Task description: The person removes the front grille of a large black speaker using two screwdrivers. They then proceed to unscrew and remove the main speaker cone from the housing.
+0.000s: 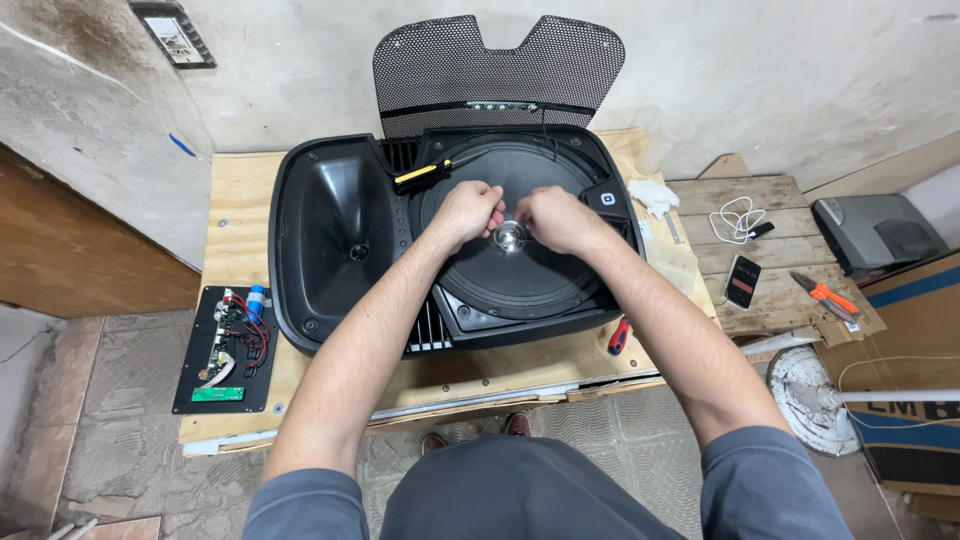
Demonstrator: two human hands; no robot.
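Observation:
A black speaker cabinet (330,240) lies face up on a plywood bench (240,200). Its large round woofer cone (520,285) has a shiny silver dust cap (511,237) in the middle. My left hand (466,209) and my right hand (553,217) meet over that cap, fingers curled and pinching at its edges. Whether either hand holds a small part is hidden by the fingers. A yellow-handled screwdriver (430,171) rests on the cabinet just behind my left hand.
A perforated black grille (497,70) leans on the wall behind. A black panel with a circuit board (230,348) lies at the bench's left. A red-handled tool (619,335), a phone (742,280), orange pliers (825,296), a white cable (738,218) and a fan base (810,398) sit right.

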